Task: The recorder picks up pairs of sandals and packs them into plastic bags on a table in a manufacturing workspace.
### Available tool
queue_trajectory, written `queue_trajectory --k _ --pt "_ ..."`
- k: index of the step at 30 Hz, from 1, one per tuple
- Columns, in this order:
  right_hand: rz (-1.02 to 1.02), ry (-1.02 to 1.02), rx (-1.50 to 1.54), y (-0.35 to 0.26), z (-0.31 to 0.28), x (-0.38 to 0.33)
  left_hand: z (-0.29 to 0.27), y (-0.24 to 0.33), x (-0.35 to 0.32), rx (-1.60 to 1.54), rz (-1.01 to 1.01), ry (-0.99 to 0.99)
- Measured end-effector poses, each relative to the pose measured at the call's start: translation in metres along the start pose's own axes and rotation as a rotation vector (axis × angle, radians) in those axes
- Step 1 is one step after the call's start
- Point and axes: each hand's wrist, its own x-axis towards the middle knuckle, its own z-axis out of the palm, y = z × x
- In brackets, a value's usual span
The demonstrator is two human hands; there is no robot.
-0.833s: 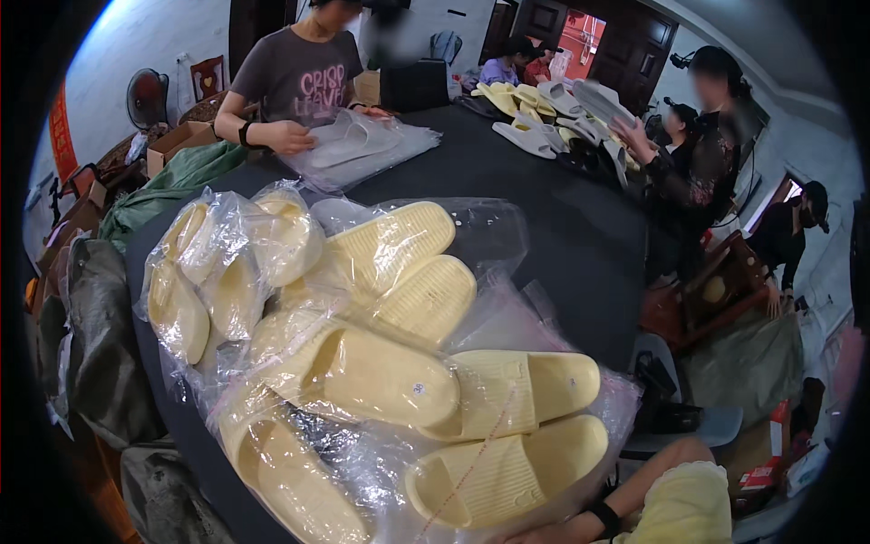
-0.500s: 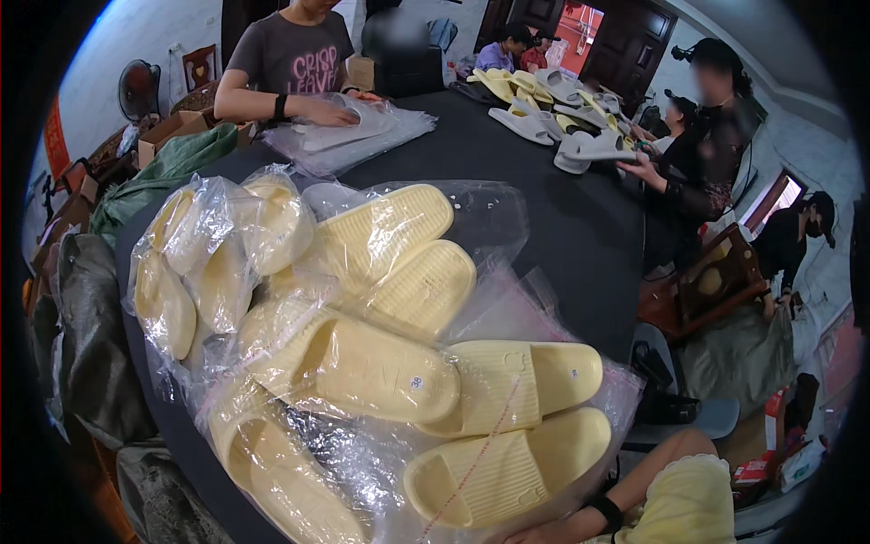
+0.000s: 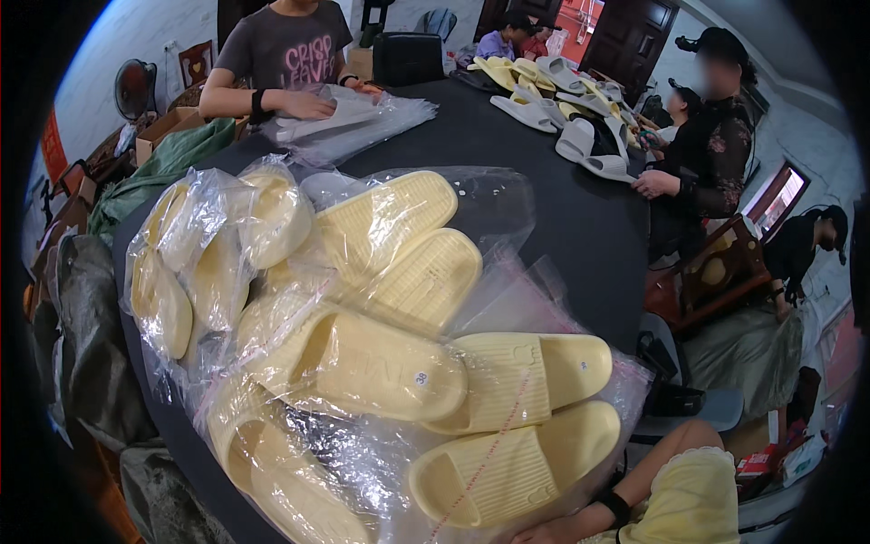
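Observation:
At the lower edge my right hand (image 3: 547,531) shows only in part, beyond a black wristband. It is beside the near end of a clear plastic bag, and its fingers are cut off by the frame. My left hand is out of view. Closest to my right hand is a bagged pair of pale yellow slide slippers (image 3: 517,462), lying side by side with ribbed straps. Another bagged slipper (image 3: 390,363) overlaps them, sole turned inward. More bagged yellow slippers (image 3: 399,227) lie behind, and others (image 3: 217,263) are heaped at the left.
The goods lie on a dark table (image 3: 580,245). Across it, a person handles clear bags (image 3: 353,122). Loose grey and yellow slippers (image 3: 562,95) are piled at the far right, where another person holds a grey slipper (image 3: 609,167). A chair (image 3: 698,408) and sacks (image 3: 100,335) flank the table.
The view has shifted slightly, and the near slippers appear a little farther right. At the far right, the person's grey slipper has been lowered and tilted. My right hand stays at the lower edge.

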Motion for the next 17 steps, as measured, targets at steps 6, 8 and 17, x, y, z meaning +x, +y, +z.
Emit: queue_trajectory --k 6,8,17 --pt "-0.059 0.017 -0.05 0.005 0.003 -0.005 0.0 0.029 -0.025 0.104 0.109 0.042" --pt "-0.051 -0.004 -0.079 0.005 0.005 -0.004 -0.002 0.04 -0.037 0.135 0.146 0.064" --pt "-0.159 0.04 -0.449 0.026 0.028 -0.018 -0.029 0.112 -0.116 0.275 0.302 0.204"
